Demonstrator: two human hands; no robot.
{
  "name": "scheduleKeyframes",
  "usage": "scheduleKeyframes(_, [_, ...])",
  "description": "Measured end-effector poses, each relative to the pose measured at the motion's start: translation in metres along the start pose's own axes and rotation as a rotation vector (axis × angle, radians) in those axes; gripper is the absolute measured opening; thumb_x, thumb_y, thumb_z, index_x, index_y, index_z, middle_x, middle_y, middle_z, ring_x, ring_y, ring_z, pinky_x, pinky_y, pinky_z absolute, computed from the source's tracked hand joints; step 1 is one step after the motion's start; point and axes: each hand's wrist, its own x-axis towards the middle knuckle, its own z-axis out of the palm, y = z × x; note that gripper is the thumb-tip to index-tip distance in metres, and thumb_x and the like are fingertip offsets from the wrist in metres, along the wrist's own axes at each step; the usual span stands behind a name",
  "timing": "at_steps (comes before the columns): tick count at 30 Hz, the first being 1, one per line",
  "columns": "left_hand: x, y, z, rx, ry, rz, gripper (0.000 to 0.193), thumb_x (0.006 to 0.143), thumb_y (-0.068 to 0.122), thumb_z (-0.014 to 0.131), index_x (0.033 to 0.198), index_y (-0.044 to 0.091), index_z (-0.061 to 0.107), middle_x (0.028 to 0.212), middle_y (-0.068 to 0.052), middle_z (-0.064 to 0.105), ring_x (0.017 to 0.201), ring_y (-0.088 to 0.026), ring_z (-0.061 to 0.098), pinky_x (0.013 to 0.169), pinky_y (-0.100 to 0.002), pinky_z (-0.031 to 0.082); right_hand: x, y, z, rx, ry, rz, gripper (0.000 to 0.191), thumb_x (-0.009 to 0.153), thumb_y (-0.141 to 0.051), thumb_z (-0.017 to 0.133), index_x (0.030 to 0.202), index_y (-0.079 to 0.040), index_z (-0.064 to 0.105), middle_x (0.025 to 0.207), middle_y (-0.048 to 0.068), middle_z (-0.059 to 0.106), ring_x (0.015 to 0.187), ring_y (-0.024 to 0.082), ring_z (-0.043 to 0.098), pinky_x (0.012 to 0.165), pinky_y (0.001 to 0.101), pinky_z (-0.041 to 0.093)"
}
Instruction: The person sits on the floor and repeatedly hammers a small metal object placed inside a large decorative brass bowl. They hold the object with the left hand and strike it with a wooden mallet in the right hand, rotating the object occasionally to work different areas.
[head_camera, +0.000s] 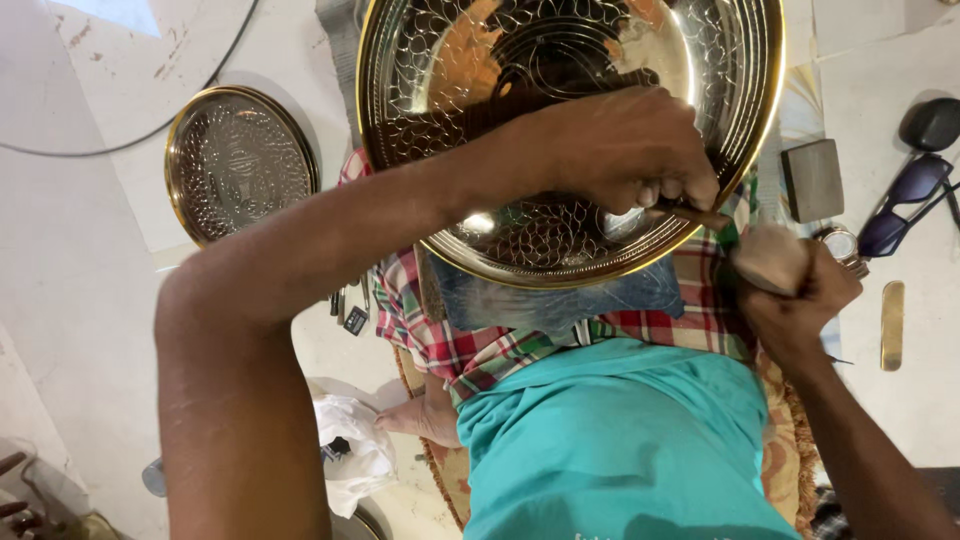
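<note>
Brass engraved plate (560, 130) rests tilted on the person's lap over a checked cloth (480, 340), centre far. Looks stiff, thin-walled metal, smooth and probably slippery; the rim seems the safest grip. Left hand (620, 150) lies on its near-right face, fingers closed around a slim chisel (690, 213). Right hand (800, 290), just beside the rim's right edge, grips a wooden mallet (770, 258). Smaller embossed plate (240, 162) lies left on the floor; sunglasses (915, 200) far right.
</note>
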Motion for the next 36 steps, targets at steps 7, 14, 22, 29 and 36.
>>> scheduleKeyframes(7, [-0.002,-0.022,0.004,0.036,0.040,0.226,0.031,0.080,-0.005,0.077,0.106,0.011,0.073,0.086,-0.004,0.069,0.078,-0.022,0.068,0.065,-0.035,0.052,0.008,-0.011,0.011,-0.002,0.088,-0.292,0.017,0.086,-0.004,0.078,0.099,0.000,0.067,0.090,0.013,0.067,0.078,0.021,0.065,0.073,0.0309,0.052])
scheduleKeyframes(14, [0.000,-0.008,0.004,0.017,-0.129,0.044,0.031,0.080,-0.003,0.074,0.102,0.019,0.076,0.078,0.000,0.071,0.071,-0.014,0.067,0.056,-0.032,0.050,0.008,-0.016,0.015,-0.040,0.142,-0.241,0.019,0.085,-0.006,0.079,0.100,0.000,0.068,0.090,0.010,0.067,0.078,0.019,0.065,0.073,0.0291,0.053])
scheduleKeyframes(22, [-0.014,0.015,-0.012,0.076,-0.016,-0.098,0.034,0.079,-0.002,0.076,0.107,0.017,0.077,0.066,-0.003,0.068,0.056,-0.017,0.063,0.049,-0.037,0.044,0.001,-0.004,0.003,0.253,-0.020,0.036,0.020,0.085,-0.008,0.079,0.098,0.001,0.067,0.089,0.006,0.068,0.078,0.014,0.065,0.074,0.0252,0.055])
scheduleKeyframes(29, [-0.042,0.046,0.002,0.037,0.326,-0.354,0.064,0.072,-0.013,0.059,0.124,0.021,0.074,0.082,-0.002,0.076,0.058,-0.011,0.067,0.048,-0.027,0.052,0.026,-0.007,-0.024,0.132,-0.155,-0.007,0.008,0.085,-0.004,0.075,0.089,-0.001,0.068,0.079,0.008,0.063,0.065,0.016,0.057,0.063,0.0283,0.046])
scheduleKeyframes(36, [-0.048,0.076,0.023,0.179,0.644,-0.537,0.055,0.079,-0.003,0.068,0.131,0.015,0.064,0.105,-0.011,0.078,0.079,-0.017,0.076,0.069,-0.029,0.061,0.086,-0.062,-0.051,-0.123,-0.380,-0.035,0.031,0.074,-0.012,0.077,0.103,-0.001,0.071,0.072,0.011,0.069,0.060,0.018,0.060,0.060,0.0312,0.047])
